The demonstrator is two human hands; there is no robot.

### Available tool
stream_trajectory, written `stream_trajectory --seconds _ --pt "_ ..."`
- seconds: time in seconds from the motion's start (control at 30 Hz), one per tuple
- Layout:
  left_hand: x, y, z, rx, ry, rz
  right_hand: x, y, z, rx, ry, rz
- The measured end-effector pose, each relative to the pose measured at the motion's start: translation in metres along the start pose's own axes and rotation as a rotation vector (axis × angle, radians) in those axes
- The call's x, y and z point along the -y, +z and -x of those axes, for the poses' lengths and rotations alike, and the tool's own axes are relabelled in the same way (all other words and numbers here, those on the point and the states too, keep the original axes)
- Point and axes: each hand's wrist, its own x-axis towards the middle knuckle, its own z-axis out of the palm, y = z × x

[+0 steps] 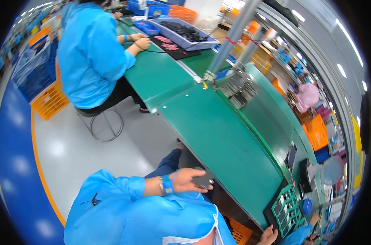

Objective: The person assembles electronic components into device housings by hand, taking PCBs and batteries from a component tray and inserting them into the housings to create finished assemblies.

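Low in front of me, beside the bench edge, my left hand (pixel 189 180) is closed on a dark flat piece (pixel 203 179) with small bright spots along one edge. A blue band circles that wrist. At the lower right, my right hand (pixel 268 236) shows at the near corner of the bench with its fingers apart and nothing visible in them. Close to those fingers lies a green slotted tray (pixel 286 208) on a black mat; small pieces sit in its slots. Whether the fingertips touch the mat, I cannot tell.
A long green bench (pixel 222 143) runs beside me. A co-worker in blue (pixel 95 57) sits on a stool (pixel 106 126) at the far left, handling a dark cable near a grey bin (pixel 185 32). A metal fixture (pixel 239 87) and upright post (pixel 230 41) stand beyond. An orange crate (pixel 239 232) is below.
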Motion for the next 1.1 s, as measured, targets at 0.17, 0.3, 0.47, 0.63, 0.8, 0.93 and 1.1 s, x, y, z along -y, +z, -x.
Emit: stream_trajectory --seconds 0.17,0.3,0.47,0.63,0.8,0.93,1.1 --pt "0.016 -0.007 0.011 -0.013 -0.056 -0.125 -0.029 0.009 0.018 0.058 -0.211 0.399" --pt "0.027 -0.026 0.022 0.004 -0.105 -0.210 -0.125 0.111 0.120 0.365 -1.018 1.029" --pt "0.029 -0.036 0.048 -0.087 -0.133 -0.171 -0.185 0.173 0.191 0.638 -1.337 1.340" --pt "0.023 -0.049 0.072 -0.026 -0.038 -0.200 -0.231 0.212 0.228 0.969 -1.339 1.223" --pt "0.015 -0.055 0.081 -0.012 -0.043 -0.193 -0.249 0.234 0.237 1.054 -1.273 1.145" --pt "0.010 -0.060 0.081 -0.026 -0.058 -0.169 -0.259 0.242 0.225 0.989 -1.211 1.079" --pt "0.008 -0.061 0.072 -0.027 -0.094 -0.161 -0.271 0.239 0.196 0.797 -0.858 1.014"
